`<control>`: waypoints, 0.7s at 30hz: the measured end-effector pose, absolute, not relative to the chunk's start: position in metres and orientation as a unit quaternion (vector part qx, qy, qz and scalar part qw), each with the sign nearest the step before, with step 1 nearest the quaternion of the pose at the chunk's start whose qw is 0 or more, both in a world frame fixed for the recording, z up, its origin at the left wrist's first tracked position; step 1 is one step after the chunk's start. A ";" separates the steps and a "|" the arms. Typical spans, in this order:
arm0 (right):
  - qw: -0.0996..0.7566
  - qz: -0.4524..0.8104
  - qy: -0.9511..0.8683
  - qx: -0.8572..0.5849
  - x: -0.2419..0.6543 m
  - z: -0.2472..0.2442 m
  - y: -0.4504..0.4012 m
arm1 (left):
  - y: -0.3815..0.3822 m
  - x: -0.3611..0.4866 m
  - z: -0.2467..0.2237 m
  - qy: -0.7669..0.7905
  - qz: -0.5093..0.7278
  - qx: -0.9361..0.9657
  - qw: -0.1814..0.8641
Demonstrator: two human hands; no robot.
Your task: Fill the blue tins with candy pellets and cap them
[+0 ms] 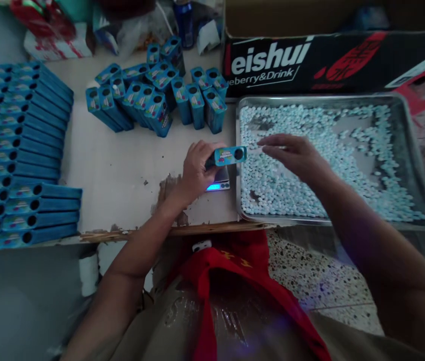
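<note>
My left hand (pixel 198 168) is closed around a small blue candy box (pixel 230 156), its top with a round dark hole turned up toward me. The box is over a small digital scale (pixel 220 181) with a lit blue display, partly hidden by my hand. My right hand (pixel 289 153) hovers over the left part of a metal tray (pixel 415 150) spread with pale blue and white candies (pixel 291 180). Its thumb and fingers are drawn together, pointing at the box; whatever is between them is too small to make out.
Several loose blue boxes (pixel 155 108) stand behind the scale. Packed rows of blue boxes (pixel 20 145) fill the table's left side. A black carton (pixel 272 62) stands behind the tray, and a blue can (pixel 184 25) at the back. The table's front edge (pixel 159 231) is chipped.
</note>
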State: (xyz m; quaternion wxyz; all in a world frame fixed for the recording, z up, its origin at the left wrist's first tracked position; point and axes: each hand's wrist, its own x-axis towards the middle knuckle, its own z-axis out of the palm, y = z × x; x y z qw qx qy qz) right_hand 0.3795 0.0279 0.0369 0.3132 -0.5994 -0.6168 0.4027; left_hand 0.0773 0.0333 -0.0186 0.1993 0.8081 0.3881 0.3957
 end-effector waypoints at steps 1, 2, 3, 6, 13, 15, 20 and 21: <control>0.347 0.475 -0.537 -0.604 0.372 0.034 0.022 | 0.034 0.082 -0.011 0.364 0.386 0.835 0.148; 0.373 0.546 -0.453 -0.598 0.364 0.031 0.015 | 0.035 0.087 -0.004 0.343 0.377 0.854 0.103; 0.394 0.605 -0.377 -0.581 0.356 0.028 0.010 | 0.035 0.091 0.001 0.329 0.370 0.866 0.070; 0.439 0.686 -0.250 -0.523 0.341 0.024 -0.002 | 0.037 0.102 0.004 0.324 0.349 0.878 0.049; 0.453 0.673 -0.296 -0.504 0.346 0.026 -0.007 | 0.040 0.106 -0.015 0.371 0.345 0.860 0.063; 0.445 0.657 -0.310 -0.524 0.344 0.028 -0.001 | 0.038 0.109 -0.017 0.389 0.353 0.847 0.083; 0.394 0.578 -0.413 -0.584 0.351 0.043 0.005 | 0.028 0.098 -0.015 0.450 0.399 0.787 0.141; 0.358 0.525 -0.480 -0.605 0.358 0.044 0.003 | 0.029 0.085 -0.012 0.467 0.412 0.767 0.156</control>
